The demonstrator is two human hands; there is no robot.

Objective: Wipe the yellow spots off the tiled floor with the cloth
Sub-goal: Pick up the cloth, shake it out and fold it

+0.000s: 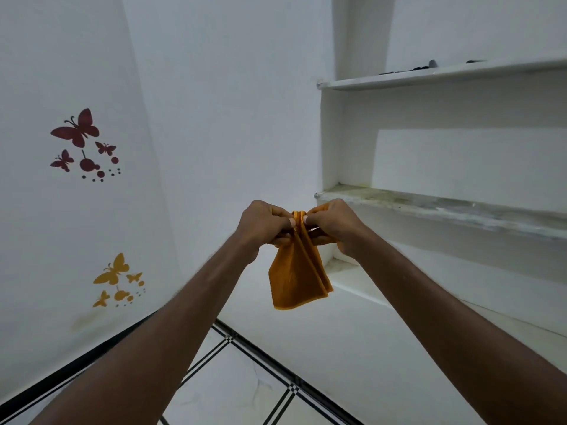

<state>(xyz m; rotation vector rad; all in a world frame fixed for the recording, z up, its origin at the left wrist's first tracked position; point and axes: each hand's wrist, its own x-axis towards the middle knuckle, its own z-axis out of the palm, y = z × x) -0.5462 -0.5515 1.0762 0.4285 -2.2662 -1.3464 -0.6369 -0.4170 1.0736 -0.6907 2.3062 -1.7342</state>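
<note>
Orange cloth (pixel 294 271) held up in the air by both hands, in front of a white wall corner.

Left hand (pixel 265 223) and right hand (pixel 333 223) pinch the cloth's top edge, thumbs and fingertips nearly touching; folded cloth hangs down between the forearms, well above the tiled floor (pixel 245 391). No yellow spots visible on the visible floor part. Red butterfly stickers (pixel 78 139) and yellow butterfly stickers (pixel 115 279) on the left wall. White shelves (pixel 429 207) to the right, small dark items on the top one, too blurred to tell.
</note>
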